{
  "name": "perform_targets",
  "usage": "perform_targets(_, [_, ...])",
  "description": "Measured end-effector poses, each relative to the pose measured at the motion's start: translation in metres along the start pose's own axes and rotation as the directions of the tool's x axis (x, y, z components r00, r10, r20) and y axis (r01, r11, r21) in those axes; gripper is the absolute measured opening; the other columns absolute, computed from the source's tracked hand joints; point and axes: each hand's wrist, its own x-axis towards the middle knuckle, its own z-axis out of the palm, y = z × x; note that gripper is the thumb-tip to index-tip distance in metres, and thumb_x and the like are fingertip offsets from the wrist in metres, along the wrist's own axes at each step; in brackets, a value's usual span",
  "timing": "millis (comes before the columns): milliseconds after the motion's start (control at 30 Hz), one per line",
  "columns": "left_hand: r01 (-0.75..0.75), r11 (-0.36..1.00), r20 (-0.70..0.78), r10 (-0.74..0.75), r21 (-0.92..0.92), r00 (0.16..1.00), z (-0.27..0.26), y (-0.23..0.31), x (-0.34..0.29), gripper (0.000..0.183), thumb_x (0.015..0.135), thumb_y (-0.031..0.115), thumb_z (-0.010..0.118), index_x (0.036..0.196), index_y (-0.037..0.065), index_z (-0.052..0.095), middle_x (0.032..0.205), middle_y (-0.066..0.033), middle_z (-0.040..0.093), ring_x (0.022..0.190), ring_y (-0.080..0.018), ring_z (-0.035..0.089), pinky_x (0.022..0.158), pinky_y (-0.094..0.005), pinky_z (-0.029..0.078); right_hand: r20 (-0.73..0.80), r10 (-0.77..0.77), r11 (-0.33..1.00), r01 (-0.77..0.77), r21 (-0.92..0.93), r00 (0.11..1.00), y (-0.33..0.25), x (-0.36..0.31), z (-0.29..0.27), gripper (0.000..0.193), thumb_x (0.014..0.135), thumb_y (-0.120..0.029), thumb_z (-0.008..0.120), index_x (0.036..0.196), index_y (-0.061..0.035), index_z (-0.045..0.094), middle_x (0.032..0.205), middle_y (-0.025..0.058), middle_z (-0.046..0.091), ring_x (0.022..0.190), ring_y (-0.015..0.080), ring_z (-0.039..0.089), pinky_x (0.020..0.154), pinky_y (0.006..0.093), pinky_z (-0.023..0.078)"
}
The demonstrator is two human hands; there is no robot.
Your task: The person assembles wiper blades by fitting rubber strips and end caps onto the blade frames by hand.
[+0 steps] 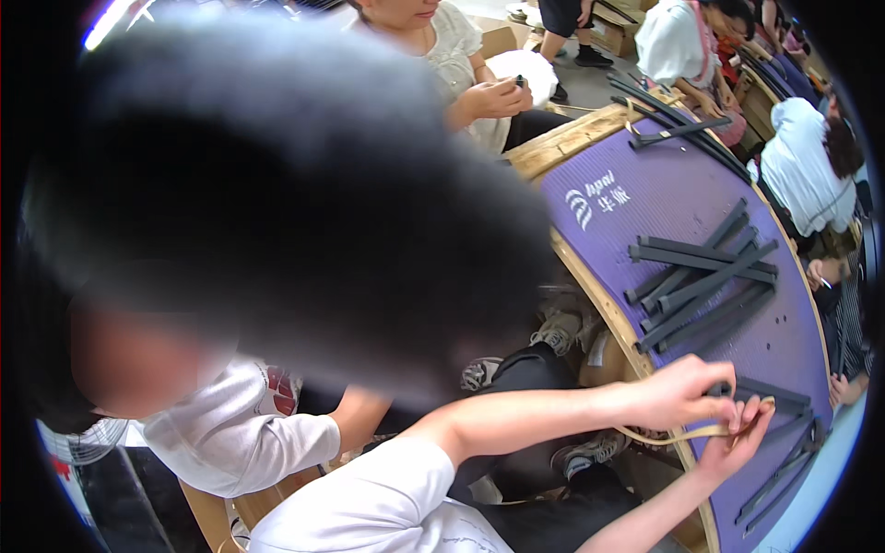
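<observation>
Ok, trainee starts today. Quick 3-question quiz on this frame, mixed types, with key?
1. Short answer: what pale thing runs to the person's left hand and right hand?

2. Multiple choice: what colour is the mat on the table?
A) green
B) purple
C) orange

3. True or false, of the black strips piled near the middle of the mat: they all lie parallel.

Key:
1. A beige strip, bent in a curve.
2. B.
3. False: several cross over one another.
</observation>
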Motion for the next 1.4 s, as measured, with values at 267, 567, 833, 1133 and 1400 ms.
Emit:
perform_targets(267, [0.086, 0.961, -0.119, -0.121, -0.263, 0.985, -0.052, 0.120, 0.012, 0.025, 0.094, 0.024, 0.066, 0.086, 0.007, 0.050, 0.069, -0.0015, 0.048, 0.053, -0.0087, 0.043, 0.047, -0.0255, 0.033, 0.122, -0.106, 0.813, 0.015, 0.583, 0.987, 0.031, 0.022, 0.005, 0.025, 0.103, -0.029, 0.053, 0.101, -0.0077, 0.066, 0.085, 0.0068, 0.063, 0.068, 0.0174, 0.060, 0.079, 0.0400, 0.050])
perform_targets(567, [0.014, 0.990, 0.124, 0.004, -0.141, 0.992, -0.016, 0.212, 0.089, 0.046, 0.103, 0.043, 0.052, 0.070, 0.012, 0.042, 0.057, 0.0014, 0.037, 0.045, -0.0072, 0.034, 0.038, -0.0227, 0.026, 0.039, -0.267, 0.883, 0.228, 0.410, 0.963, 0.027, -0.009, -0.012, 0.029, 0.102, -0.012, 0.053, 0.130, -0.0150, 0.060, 0.117, 0.0161, 0.068, 0.090, 0.0249, 0.071, 0.079, 0.0427, 0.059])
perform_targets(833, [-0.072, 0.930, 0.141, 0.130, -0.361, 0.981, -0.047, 0.246, 0.113, 0.039, 0.103, 0.024, 0.049, 0.067, 0.014, 0.038, 0.060, 0.0024, 0.034, 0.045, -0.0081, 0.030, 0.039, -0.0244, 0.026, 0.019, -0.140, 0.983, 0.136, 0.121, 0.990, 0.002, -0.020, -0.003, 0.024, 0.097, -0.011, 0.061, 0.120, -0.0051, 0.063, 0.110, 0.0197, 0.070, 0.088, 0.0316, 0.072, 0.078, 0.0437, 0.060])
perform_targets(1133, [-0.144, 0.943, -0.027, 0.143, -0.299, 0.989, -0.042, 0.226, 0.121, 0.034, 0.093, 0.022, 0.060, 0.065, 0.007, 0.048, 0.049, -0.0036, 0.042, 0.036, -0.0146, 0.038, 0.037, -0.0296, 0.029, -0.082, -0.231, 0.896, 0.245, 0.371, 0.970, 0.002, 0.002, -0.044, 0.023, 0.096, -0.003, 0.055, 0.118, -0.0065, 0.057, 0.089, 0.0046, 0.058, 0.062, 0.0086, 0.044, 0.057, 0.0260, 0.038])
perform_targets(1400, [-0.086, 0.927, -0.029, 0.081, -0.365, 0.996, -0.033, 0.271, 0.082, 0.038, 0.088, 0.019, 0.062, 0.057, 0.009, 0.042, 0.051, -0.0017, 0.039, 0.037, -0.0121, 0.037, 0.037, -0.0286, 0.025, -0.015, -0.165, 0.843, 0.149, 0.518, 0.986, 0.029, 0.013, -0.013, 0.028, 0.103, -0.017, 0.053, 0.128, -0.0031, 0.056, 0.101, 0.0069, 0.062, 0.100, 0.0205, 0.064, 0.096, 0.0362, 0.057])
